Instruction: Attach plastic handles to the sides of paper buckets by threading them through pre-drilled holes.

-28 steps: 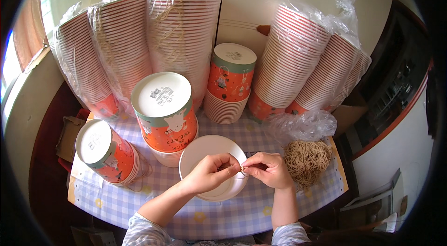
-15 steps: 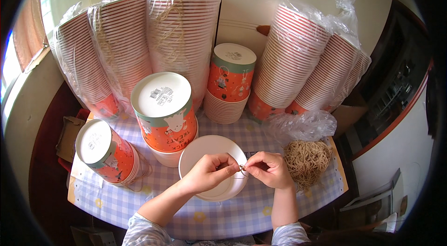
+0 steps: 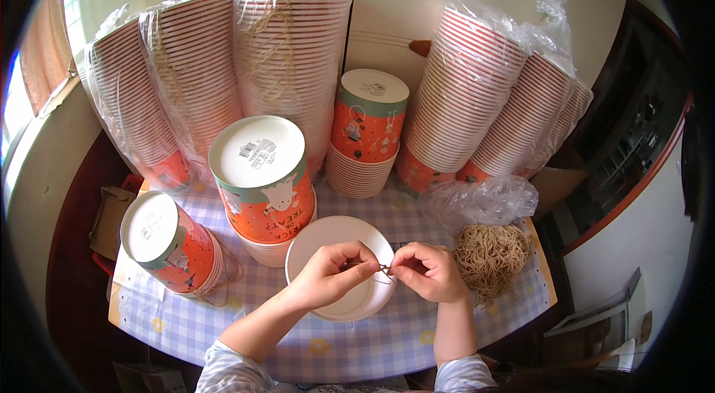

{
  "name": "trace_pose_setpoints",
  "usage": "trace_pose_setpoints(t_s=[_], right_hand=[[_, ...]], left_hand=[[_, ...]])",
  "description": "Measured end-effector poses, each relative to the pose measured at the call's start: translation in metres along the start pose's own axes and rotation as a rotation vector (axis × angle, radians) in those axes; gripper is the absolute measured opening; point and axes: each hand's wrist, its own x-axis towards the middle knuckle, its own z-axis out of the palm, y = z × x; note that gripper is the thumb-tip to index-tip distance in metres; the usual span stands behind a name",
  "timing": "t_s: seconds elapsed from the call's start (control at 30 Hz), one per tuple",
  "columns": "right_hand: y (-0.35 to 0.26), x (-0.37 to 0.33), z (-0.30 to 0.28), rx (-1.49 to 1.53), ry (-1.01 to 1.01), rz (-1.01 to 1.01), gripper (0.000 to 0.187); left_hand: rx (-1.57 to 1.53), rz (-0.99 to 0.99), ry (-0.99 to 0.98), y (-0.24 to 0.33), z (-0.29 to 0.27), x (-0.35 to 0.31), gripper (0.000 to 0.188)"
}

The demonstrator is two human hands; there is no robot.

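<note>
Both my hands are pinched close together over the near right part of a white paper bucket (image 3: 328, 235), whose inside faces up. Between my fingertips is a short piece of thin cord (image 3: 384, 269) with what looks like a small knot, and a loose end hangs below it. My left hand (image 3: 337, 271) grips the cord from the left with thumb and forefinger. From the right, my right hand (image 3: 427, 272) pinches it the same way. To the right of my right hand lies a tangled heap of tan string (image 3: 493, 259).
Upside-down stacks of orange-and-green paper buckets stand left (image 3: 173, 243), behind the white bucket (image 3: 261, 184) and farther back (image 3: 369, 125). Tall plastic-wrapped stacks (image 3: 294, 58) line the back. Crumpled clear plastic (image 3: 484, 199) lies behind the string. A checked cloth (image 3: 275, 341) covers the table.
The loop of cord between my fingertips looks smaller and tighter. Both hands keep nearly the same place, still pinching.
</note>
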Motion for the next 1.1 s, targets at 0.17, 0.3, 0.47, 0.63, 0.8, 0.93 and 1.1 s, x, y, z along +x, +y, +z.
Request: trace_pose_setpoints(t_s=[0.17,0.3,0.47,0.63,0.8,0.93,1.1], right_hand=[[0.003,-0.003,0.005,0.204,0.078,0.068,0.015],[-0.003,0.002,0.003,0.107,0.032,0.017,0.018],[-0.002,0.004,0.009,-0.080,0.087,-0.041,0.011],[-0.009,0.004,0.007,-0.148,0.072,-0.025,0.009],[-0.008,0.003,0.005,-0.183,0.089,-0.045,0.009],[-0.011,0.003,0.004,-0.216,0.084,-0.064,0.009],[-0.013,0.002,0.004,-0.259,0.067,-0.061,0.010]], left_hand=[[0.010,0.000,-0.008,-0.005,0.000,0.001,0.015],[0.001,0.026,-0.018,-0.004,0.001,0.000,0.014],[0.139,0.042,0.002,-0.002,0.002,-0.001,0.011],[0.150,0.061,0.017,-0.004,0.000,-0.001,0.010],[0.140,0.058,0.069,-0.004,0.001,0.000,0.012],[0.112,0.065,0.077,-0.006,0.000,0.000,0.011],[0.050,0.043,0.063,-0.001,0.000,-0.002,0.011]])
